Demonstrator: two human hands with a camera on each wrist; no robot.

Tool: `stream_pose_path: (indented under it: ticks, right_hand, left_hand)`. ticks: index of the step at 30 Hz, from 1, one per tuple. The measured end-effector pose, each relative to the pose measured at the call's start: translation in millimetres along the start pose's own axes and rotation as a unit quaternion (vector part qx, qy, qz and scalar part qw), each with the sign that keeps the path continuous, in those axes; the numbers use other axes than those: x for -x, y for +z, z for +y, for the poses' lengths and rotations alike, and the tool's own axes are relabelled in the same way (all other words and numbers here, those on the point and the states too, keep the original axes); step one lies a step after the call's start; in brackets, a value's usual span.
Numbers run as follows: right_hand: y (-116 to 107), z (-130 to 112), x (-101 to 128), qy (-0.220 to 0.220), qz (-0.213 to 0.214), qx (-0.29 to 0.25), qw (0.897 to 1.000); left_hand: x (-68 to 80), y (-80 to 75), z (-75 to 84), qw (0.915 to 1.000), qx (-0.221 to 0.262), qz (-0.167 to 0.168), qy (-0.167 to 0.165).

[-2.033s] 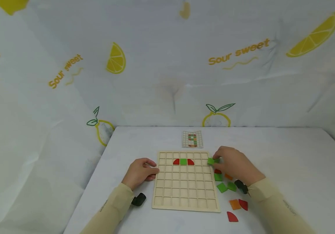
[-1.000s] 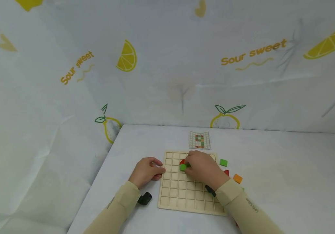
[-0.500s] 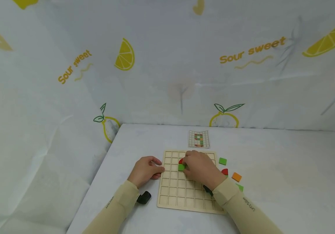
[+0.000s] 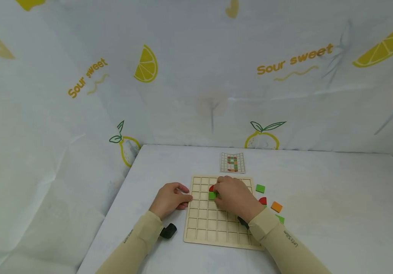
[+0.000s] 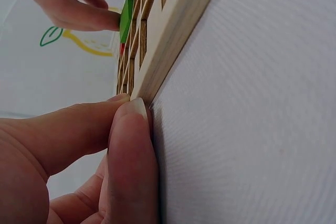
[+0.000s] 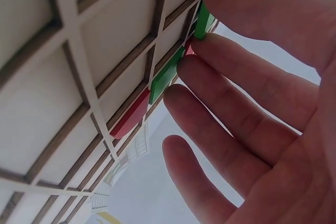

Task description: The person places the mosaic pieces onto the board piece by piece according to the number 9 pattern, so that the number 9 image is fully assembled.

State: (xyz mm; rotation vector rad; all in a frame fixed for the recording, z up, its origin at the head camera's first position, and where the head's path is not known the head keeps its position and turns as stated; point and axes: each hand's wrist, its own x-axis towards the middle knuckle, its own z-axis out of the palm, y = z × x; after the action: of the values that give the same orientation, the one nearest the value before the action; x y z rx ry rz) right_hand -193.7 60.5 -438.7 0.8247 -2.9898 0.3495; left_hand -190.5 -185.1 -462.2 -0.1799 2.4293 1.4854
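Since two seconds ago the right hand [image 4: 235, 198] has carried its green tile [image 4: 212, 195] from beside the wooden grid board [image 4: 217, 228] onto it. Thumb and fingertips [image 6: 210, 40] pinch that tile at a cell. Left hand [image 4: 170, 199] fingertips [image 5: 128, 124] press together against the board's left edge.

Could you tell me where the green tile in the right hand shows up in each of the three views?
Head: green tile at the right hand's fingertips, on the board's upper cells.
Left wrist: top, at, pinched above the board edge.
Right wrist: top right, at, between thumb and finger.
Shared landmark: the wooden grid board.
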Motion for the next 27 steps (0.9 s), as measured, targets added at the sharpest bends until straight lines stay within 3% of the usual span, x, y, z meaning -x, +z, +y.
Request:
stream_pose_path:
  ticks: [12,20,27]
  right_hand:
    - [-13.1,22.4,17.3,0.016,0.006,-0.036,0.999]
    - [-36.4,61.3,46.5,0.096,-0.017,-0.054,0.994]
    - [-39.4,84.3,68.9,0.148,-0.04,-0.046,0.987]
  left_hand:
    - [-4.0,12.3,3.6,0.9999,0.009,-0.013,0.006]
    - [-2.0,9.6,5.1,0.9999,0.001,-0.006,0.011]
    - [-0.8,3.1,-1.0,1.0,0.004,0.002,0.004]
